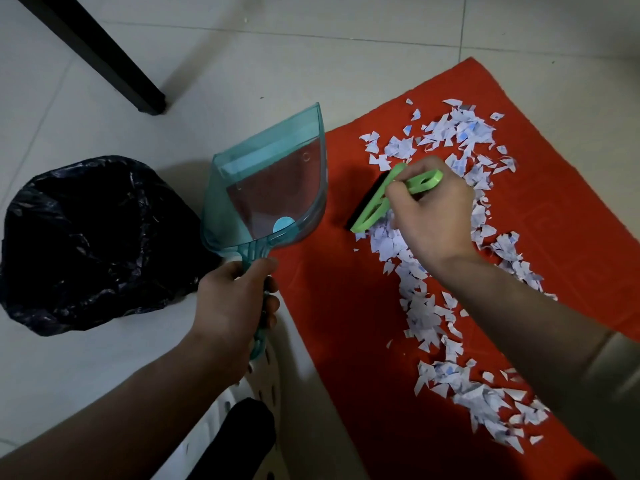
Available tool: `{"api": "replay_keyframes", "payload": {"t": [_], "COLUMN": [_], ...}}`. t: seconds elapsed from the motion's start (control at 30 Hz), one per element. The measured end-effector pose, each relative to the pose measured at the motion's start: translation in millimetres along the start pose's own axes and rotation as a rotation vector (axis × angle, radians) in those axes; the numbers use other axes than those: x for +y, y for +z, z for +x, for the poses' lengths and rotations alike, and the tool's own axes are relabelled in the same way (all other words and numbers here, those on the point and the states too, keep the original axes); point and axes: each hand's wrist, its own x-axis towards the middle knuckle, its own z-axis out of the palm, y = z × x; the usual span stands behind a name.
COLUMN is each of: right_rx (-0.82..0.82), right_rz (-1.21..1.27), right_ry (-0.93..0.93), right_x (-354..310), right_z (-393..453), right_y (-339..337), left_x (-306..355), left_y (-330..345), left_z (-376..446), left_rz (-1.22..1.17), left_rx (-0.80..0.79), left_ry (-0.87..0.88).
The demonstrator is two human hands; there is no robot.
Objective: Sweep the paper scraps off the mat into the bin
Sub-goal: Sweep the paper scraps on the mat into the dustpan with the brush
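A red mat (pixel 332 306) lies on the tiled floor, strewn with several white paper scraps (pixel 422 306) in a long band from far right to near right. My right hand (pixel 433 216) is shut on a green hand brush (pixel 377 202), its dark bristles resting on the mat at the left edge of the scraps. My left hand (pixel 235 299) grips the handle of a clear teal dustpan (pixel 273 188), held above the mat's left edge with nothing in it. A bin lined with a black bag (pixel 93 244) stands on the floor to the left.
A black furniture leg (pixel 104 53) slants to the floor at the upper left. A white perforated plastic object (pixel 277 386) and a dark foot or sock (pixel 239 434) sit at the bottom centre, beside the mat's near edge.
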Motion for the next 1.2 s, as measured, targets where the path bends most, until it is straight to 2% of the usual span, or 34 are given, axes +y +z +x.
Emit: {"api": "replay_keyframes", "payload": {"t": [0.1, 0.2, 0.3, 0.5, 0.63, 0.77, 0.93, 1.1, 1.2], "right_rx": [-0.087, -0.163, -0.171, -0.064, -0.148, -0.234, -0.187, -0.024, -0.044], "right_rz": [0.074, 0.035, -0.017, -0.007, 0.127, 0.026, 0.009, 0.042, 0.106], "right_ry": [0.029, 0.047, 0.039, 0.02, 0.041, 0.037, 0.104, 0.107, 0.082], "right_x": [-1.5, 5.7, 11.5, 4.7, 1.5, 11.2, 14.0, 8.5, 3.0], "right_z": [-2.7, -1.7, -0.8, -1.6, -6.1, -7.5, -5.3, -6.0, -8.5], "right_y": [8.4, 14.9, 6.5, -15.1, -3.0, 7.2, -10.0, -20.4, -14.3], "left_x": [-0.1, 0.5, 2.0, 3.3, 1.9, 0.9, 2.6, 2.5, 1.4], "left_y": [2.0, 5.8, 8.9, 9.6, 11.4, 13.7, 13.7, 13.1, 13.1], "left_z": [-0.2, -1.0, -2.7, -4.0, -4.4, -5.1, -5.6, -4.4, -4.0], "left_rz": [0.009, 0.016, 0.013, 0.006, 0.019, 0.031, 0.031, 0.025, 0.029], "left_rx": [-0.009, -0.018, -0.022, -0.018, -0.026, -0.036, -0.04, -0.038, -0.034], "left_ry": [0.004, 0.004, 0.006, 0.006, 0.013, 0.014, 0.014, 0.011, 0.01]}}
